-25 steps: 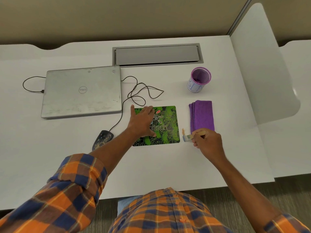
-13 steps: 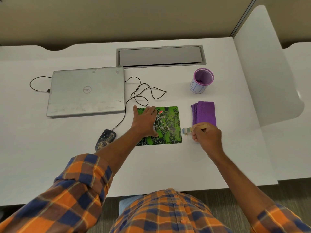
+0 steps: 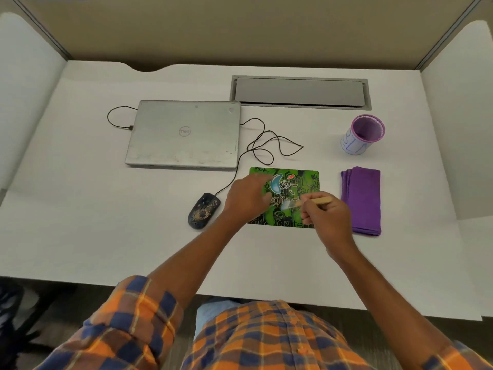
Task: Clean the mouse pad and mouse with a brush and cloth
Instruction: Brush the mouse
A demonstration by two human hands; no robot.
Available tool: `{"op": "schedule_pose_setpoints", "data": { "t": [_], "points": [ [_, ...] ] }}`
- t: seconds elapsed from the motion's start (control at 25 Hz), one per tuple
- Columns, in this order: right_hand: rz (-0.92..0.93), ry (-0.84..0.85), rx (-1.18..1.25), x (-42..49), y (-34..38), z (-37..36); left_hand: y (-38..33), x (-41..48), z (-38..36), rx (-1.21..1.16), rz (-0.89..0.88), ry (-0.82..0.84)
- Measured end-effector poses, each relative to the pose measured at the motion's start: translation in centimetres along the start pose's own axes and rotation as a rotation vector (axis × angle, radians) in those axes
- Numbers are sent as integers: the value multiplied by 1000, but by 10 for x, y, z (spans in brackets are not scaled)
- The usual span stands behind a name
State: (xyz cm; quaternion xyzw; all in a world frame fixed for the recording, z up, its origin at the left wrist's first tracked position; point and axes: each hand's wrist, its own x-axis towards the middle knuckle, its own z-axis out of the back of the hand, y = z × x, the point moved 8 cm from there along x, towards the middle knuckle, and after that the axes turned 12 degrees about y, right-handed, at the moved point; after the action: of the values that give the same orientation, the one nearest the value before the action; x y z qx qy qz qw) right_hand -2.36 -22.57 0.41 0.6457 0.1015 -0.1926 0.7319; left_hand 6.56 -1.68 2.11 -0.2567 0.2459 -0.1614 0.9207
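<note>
One wide-angle view worn on the person's head, facing forward and steeply down, near the white desk [image 3: 80, 209], green mouse pad [image 3: 306, 182] just right of centre, beige partition [image 3: 240, 30] along the top edge, plaid shirt [image 3: 266, 337] at the bottom edge.

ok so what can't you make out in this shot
Head view only:
brush bristles: motion-blurred, contact with the mouse pad unclear
pad's left part: under the blurred left hand
pad's near right corner: behind the right hand, which grips the brush
mouse pattern: too small to read
</note>
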Motion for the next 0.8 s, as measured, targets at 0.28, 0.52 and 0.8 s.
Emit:
{"op": "schedule_pose_setpoints", "data": {
  "t": [0.28,0.52,0.8],
  "points": [
    [28,66,-13,-8,16,-102,111,-62,57,-237,67,-58],
    [-4,37,40,-17,18,-168,207,-83,78,-352,208,15],
    [-44,14,44,-30,12,-219,264,-88,55,-445,318,158]
  ]
}}
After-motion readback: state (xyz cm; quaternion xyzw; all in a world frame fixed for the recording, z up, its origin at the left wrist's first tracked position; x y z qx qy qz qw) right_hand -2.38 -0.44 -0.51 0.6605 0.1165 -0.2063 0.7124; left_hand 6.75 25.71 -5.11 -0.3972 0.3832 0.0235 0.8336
